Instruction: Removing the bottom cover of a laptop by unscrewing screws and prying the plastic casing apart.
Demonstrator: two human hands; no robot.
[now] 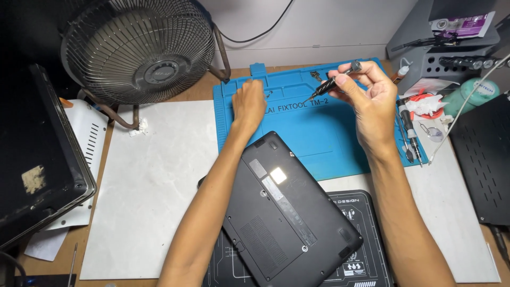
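A black laptop [289, 212] lies upside down and turned at an angle on a dark printed mat [366, 255]. Beyond it lies a blue repair mat [319, 133]. My left hand [248, 103] reaches over that mat with the fingers curled down near its top trays; whether it pinches a small part there is hidden. My right hand [369, 98] hovers above the mat's right half and grips a slim black screwdriver [332, 81], whose tip points down and left.
A metal fan [139, 48] stands at the back left. A black device [37, 159] leans at the left edge. White slabs [154, 186] cover the desk. Tools [411, 133], a grey rack [451, 53] and a black panel [486, 159] crowd the right side.
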